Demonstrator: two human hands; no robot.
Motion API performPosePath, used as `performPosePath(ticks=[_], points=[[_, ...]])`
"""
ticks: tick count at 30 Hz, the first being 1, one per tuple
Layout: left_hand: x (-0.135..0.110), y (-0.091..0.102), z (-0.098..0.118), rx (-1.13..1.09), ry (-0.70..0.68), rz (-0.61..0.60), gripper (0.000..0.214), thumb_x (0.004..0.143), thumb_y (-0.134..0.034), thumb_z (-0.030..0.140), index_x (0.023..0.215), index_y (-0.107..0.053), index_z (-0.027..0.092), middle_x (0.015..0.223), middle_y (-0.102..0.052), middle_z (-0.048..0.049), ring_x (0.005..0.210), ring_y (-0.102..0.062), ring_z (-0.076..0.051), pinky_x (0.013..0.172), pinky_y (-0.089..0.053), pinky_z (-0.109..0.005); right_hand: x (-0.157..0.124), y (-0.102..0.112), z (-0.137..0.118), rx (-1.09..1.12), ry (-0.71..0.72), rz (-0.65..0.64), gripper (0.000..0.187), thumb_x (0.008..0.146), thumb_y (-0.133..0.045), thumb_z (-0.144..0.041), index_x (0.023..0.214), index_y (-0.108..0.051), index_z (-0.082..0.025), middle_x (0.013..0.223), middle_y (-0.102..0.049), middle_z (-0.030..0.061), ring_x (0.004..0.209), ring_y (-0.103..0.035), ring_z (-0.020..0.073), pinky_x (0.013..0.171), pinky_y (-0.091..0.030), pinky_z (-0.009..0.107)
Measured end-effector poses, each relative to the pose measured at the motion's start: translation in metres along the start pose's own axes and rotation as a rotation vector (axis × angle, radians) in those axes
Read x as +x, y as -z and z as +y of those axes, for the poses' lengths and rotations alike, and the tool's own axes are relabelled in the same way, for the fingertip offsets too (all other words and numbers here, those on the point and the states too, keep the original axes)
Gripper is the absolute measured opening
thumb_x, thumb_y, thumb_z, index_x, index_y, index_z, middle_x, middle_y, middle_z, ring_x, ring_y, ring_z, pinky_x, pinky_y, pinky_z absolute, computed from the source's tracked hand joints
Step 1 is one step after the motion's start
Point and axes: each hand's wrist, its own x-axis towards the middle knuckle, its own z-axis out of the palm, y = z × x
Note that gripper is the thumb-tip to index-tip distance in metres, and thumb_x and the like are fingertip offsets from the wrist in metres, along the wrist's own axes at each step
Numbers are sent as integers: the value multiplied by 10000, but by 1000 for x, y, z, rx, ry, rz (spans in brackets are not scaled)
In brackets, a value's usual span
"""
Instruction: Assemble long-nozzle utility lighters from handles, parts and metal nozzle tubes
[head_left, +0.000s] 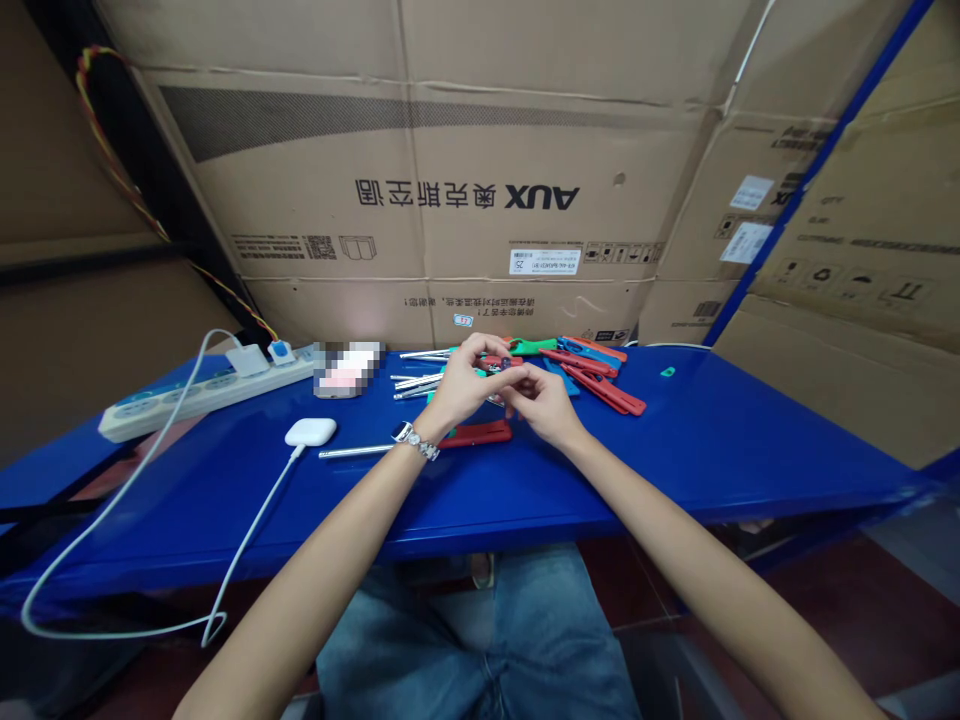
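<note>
Both hands meet over the middle of the table. My left hand (466, 380), with a watch on its wrist, is closed around a red plastic handle (504, 360) that looks like part of a utility knife. A small dark piece shows at its end. Against it, my right hand (546, 402) has its thumb and fingers pinched together; what they hold is hidden. Just below the hands lies another red handle (480, 433), with a long metal strip (360, 452) to its left. More metal strips (416, 382) lie behind my left hand.
Red handles (606, 388), a green one (534, 347) and blue ones lie piled to the right. A small green piece (667, 371) is farther right. On the left are a white case (310, 432) on a cable and a power strip (214, 392). Cardboard (465, 130) walls the back.
</note>
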Motion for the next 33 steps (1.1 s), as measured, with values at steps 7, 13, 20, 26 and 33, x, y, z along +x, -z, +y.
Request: performPosePath(ticks=[7, 13, 20, 26, 33], points=[[-2, 7, 3, -79, -19, -166, 304, 879, -636, 432, 1025, -711, 176, 1185, -641, -124, 1081, -624, -226, 860, -519, -338, -3, 8, -6, -89, 78, -92, 285, 885, -604, -462, 831, -636, -184, 740, -679, 29, 517, -571, 131, 541, -493, 285], [0, 1, -1, -58, -7, -38, 308, 758, -776, 418, 853, -633, 163, 991, -677, -71, 941, -638, -189, 812, -505, -313, -2, 3, 0, -66, 26, 30, 355, 759, -743, -495, 901, -590, -208, 722, -673, 3, 532, -599, 141, 493, -477, 259], [-3, 7, 4, -17, -5, -137, 325, 881, -633, 454, 1047, -693, 181, 1146, -665, -99, 980, -642, -194, 859, -510, -323, -3, 4, -1, -67, 51, -27, 276, 833, -681, -461, 816, -604, -197, 746, -684, 24, 537, -625, 150, 558, -506, 291], [-3, 10, 5, -24, -41, -168, 308, 890, -626, 449, 1002, -731, 182, 1132, -664, -113, 979, -643, -200, 828, -527, -322, -5, 5, -5, -121, 86, -65, 239, 886, -603, -429, 956, -619, -201, 801, -707, 34, 570, -631, 154, 589, -521, 296], [-1, 2, 3, 6, -8, -33, 288, 753, -779, 410, 854, -675, 161, 1009, -688, -81, 953, -645, -199, 838, -507, -330, -2, -3, 2, -38, 18, 41, 349, 772, -734, -501, 830, -551, -209, 697, -681, 13, 538, -622, 156, 521, -504, 280]])
